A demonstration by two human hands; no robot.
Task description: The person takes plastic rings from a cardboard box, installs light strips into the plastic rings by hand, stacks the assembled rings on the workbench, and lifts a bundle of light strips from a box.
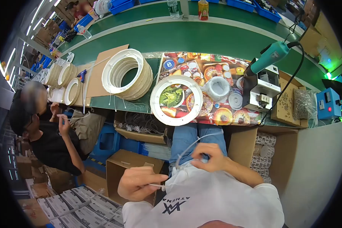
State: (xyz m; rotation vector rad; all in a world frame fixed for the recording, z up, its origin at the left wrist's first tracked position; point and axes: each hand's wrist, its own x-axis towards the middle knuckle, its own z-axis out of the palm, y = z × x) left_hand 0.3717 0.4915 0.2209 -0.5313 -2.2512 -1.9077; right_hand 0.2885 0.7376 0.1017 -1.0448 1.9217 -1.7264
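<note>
Over my lap, my left hand (140, 183) is closed, thumb and forefinger pinching the end of a thin white cable (157, 185). To its right and a little higher, my right hand (211, 159) has its fingers curled in; whatever they hold, if anything, is hidden. A curved length of white cable (187, 151) arcs between the hands and past the right fingertips. On the table ahead lies a flat white ring (154, 102). Left of it stands a tall stack of similar white rings (109, 74).
A bench machine (259, 95) and a hanging teal power tool (269, 57) stand at right, beside a tray of small parts (287, 98) and a blue control box (328, 103). A white tub (217, 89) sits behind the ring. A co-worker (51, 140) sits at left. Cardboard boxes (131, 161) flank my legs.
</note>
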